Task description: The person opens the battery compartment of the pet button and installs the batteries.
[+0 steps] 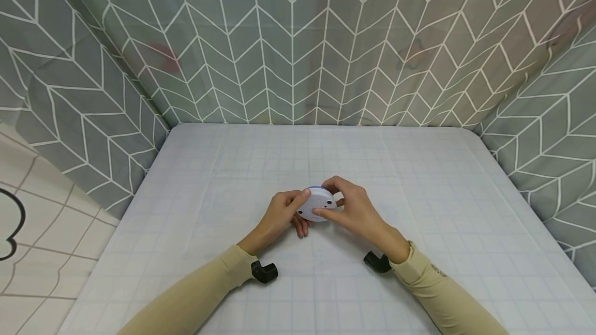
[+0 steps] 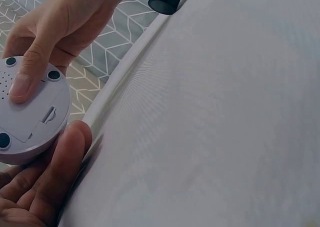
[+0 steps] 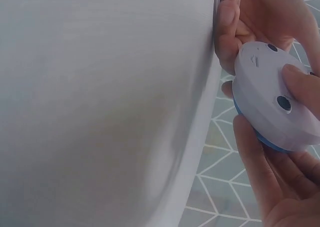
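Note:
Both hands hold a round white plastic device (image 1: 318,202) just over the middle of the table, its underside turned up. Several dark round feet, small speaker holes and a battery cover (image 2: 30,116) with a latch show on that face. A blue edge (image 3: 274,146) appears along its far side. My left hand (image 1: 282,210) grips the left side, thumb at the upper rim and fingers underneath. From the right, my right hand (image 1: 356,206) grips it with the thumb pressed on the underside and fingers around the far rim. The device's other face is hidden.
A white cloth with a faint grid covers the table (image 1: 251,159). Grey curtains (image 1: 307,56) with white zigzag lines stand behind it and on both sides. Each wrist carries a black camera (image 1: 264,272). Pale tiles (image 1: 42,237) show at far left.

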`<act>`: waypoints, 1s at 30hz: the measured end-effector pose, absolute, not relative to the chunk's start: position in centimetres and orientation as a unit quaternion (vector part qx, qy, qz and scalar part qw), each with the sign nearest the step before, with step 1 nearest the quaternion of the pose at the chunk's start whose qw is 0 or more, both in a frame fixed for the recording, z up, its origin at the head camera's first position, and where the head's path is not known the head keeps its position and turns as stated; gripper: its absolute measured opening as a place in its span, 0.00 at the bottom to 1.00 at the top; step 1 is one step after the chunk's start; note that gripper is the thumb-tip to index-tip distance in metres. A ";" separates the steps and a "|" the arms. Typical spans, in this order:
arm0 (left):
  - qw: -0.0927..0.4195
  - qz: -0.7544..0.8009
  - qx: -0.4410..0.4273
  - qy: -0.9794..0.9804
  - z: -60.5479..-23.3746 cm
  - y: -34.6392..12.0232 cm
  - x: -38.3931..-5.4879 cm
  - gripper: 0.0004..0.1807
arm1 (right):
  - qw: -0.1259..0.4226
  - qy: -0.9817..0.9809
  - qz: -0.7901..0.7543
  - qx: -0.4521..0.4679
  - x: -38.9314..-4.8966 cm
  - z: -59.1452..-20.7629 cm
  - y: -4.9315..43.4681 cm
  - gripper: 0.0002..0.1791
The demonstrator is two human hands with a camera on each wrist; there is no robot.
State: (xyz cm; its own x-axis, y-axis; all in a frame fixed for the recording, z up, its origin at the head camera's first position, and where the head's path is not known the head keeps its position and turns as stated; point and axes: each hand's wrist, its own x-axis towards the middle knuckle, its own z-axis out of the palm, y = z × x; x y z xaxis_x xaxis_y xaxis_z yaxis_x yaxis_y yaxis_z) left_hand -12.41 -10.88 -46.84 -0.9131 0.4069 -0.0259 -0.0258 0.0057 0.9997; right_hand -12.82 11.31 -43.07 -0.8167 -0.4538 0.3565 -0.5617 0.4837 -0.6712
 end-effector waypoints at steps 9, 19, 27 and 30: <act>0.152 0.696 0.148 0.686 -47.0 -11.0 -12.5 0.29 | 0.083 -0.852 0.409 0.317 -12.9 -43.3 11.4 0.27; 0.153 0.707 0.166 0.670 -46.9 -11.1 -12.6 0.26 | 0.071 -0.848 0.422 0.312 -12.9 -43.2 11.6 0.26; 0.151 0.708 0.179 0.666 -46.8 -11.4 -12.8 0.24 | 0.004 -0.851 0.452 0.268 -13.0 -43.0 11.7 0.18; 0.142 0.702 0.184 0.673 -46.6 -11.6 -13.0 0.24 | -0.018 -0.852 0.455 0.258 -13.0 -42.9 11.8 0.16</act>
